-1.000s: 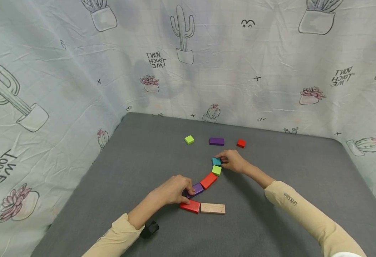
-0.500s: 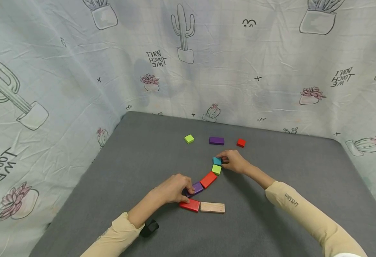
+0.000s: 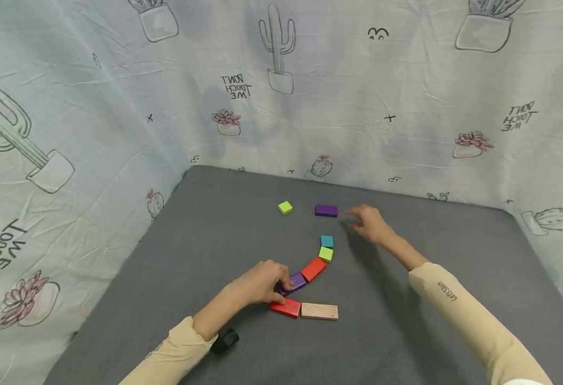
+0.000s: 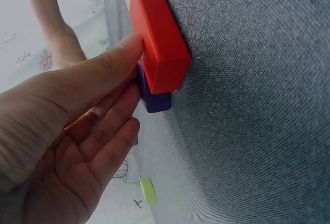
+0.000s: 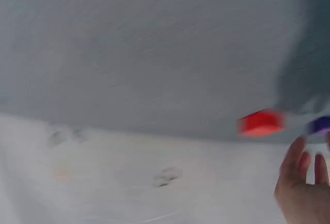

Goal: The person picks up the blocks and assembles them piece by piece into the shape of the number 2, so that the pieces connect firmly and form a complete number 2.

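My left hand (image 3: pixel 259 283) lies over the near end of a curved row of blocks. Its thumb touches the red block (image 4: pixel 162 38), and its fingers rest at the purple block (image 3: pixel 295 283). Beside the red block is a plain wooden block (image 3: pixel 320 311). Farther along the row come another red block (image 3: pixel 313 269), a lime cube (image 3: pixel 326 254) and a blue cube (image 3: pixel 327 241). My right hand (image 3: pixel 374 225) holds nothing, fingers extended, near a loose purple block (image 3: pixel 326 210). A small red block (image 5: pixel 262 123) shows blurred near it in the right wrist view; the hand hides it in the head view.
A loose lime block (image 3: pixel 285 207) lies toward the back of the grey tabletop (image 3: pixel 214 224). White cactus-print cloth (image 3: pixel 339 96) hangs behind and left of the table. A black object (image 3: pixel 225 341) sits by my left wrist.
My right hand has let go of the blue cube and moved back and to the right, over the small red block. The left hand stays in place.
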Demonstrator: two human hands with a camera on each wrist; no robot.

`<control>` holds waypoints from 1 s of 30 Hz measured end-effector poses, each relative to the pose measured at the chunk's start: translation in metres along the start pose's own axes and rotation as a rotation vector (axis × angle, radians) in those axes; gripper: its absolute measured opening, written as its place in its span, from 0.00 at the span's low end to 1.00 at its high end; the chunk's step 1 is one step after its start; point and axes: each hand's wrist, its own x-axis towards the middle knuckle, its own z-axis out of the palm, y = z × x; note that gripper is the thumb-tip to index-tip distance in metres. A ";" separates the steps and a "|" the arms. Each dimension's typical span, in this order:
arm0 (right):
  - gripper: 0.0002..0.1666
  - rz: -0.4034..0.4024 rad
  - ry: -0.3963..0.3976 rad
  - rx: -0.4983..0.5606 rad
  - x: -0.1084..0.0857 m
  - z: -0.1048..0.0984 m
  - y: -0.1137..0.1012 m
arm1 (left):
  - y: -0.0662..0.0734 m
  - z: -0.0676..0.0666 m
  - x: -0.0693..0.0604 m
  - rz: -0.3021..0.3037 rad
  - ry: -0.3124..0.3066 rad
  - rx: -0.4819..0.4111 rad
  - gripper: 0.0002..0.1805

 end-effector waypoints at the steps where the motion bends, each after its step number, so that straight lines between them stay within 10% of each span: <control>1: 0.31 0.040 0.003 -0.026 0.002 -0.004 0.007 | 0.000 0.000 0.000 -0.004 -0.003 0.000 0.13; 6: 0.50 0.228 -0.079 -0.015 0.006 -0.017 0.040 | 0.001 0.001 -0.001 -0.005 -0.005 0.004 0.13; 10: 0.42 0.235 -0.096 0.017 0.006 -0.010 0.053 | 0.002 0.003 -0.002 -0.005 -0.014 -0.017 0.13; 18: 0.22 0.327 0.105 0.006 0.009 0.007 0.059 | 0.002 0.004 0.000 0.000 -0.003 -0.016 0.13; 30: 0.28 0.849 0.458 0.318 0.039 -0.009 0.029 | -0.001 0.000 -0.001 -0.015 -0.006 -0.017 0.14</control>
